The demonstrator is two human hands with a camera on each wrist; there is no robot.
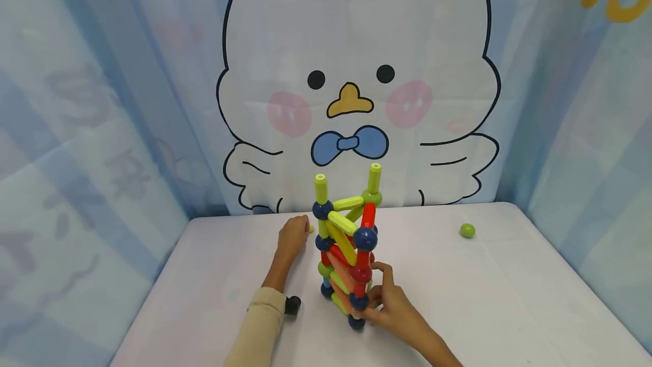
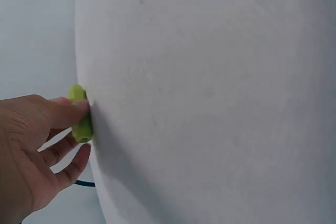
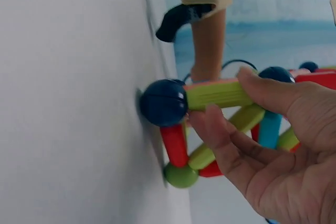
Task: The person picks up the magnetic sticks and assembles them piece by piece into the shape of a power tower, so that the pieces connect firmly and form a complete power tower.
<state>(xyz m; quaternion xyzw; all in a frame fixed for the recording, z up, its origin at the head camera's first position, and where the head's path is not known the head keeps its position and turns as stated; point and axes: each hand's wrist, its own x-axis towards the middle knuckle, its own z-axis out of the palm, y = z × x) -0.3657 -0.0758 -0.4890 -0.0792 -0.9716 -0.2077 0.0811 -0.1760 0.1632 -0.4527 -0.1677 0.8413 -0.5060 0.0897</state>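
A tower of magnetic rods and balls in yellow-green, red and blue stands upright on the white table. My right hand is at its near lower side. In the right wrist view, that thumb and fingers pinch a yellow-green rod just above a dark blue ball at the base. Behind the tower's left side, my left hand is by the table's far edge. The left wrist view shows it pinching a loose yellow-green magnetic rod between thumb and fingers.
A green ball lies alone at the table's far right. A black device sits at my left sleeve cuff, close to the tower. Beyond the far edge hangs a curtain with a printed bird.
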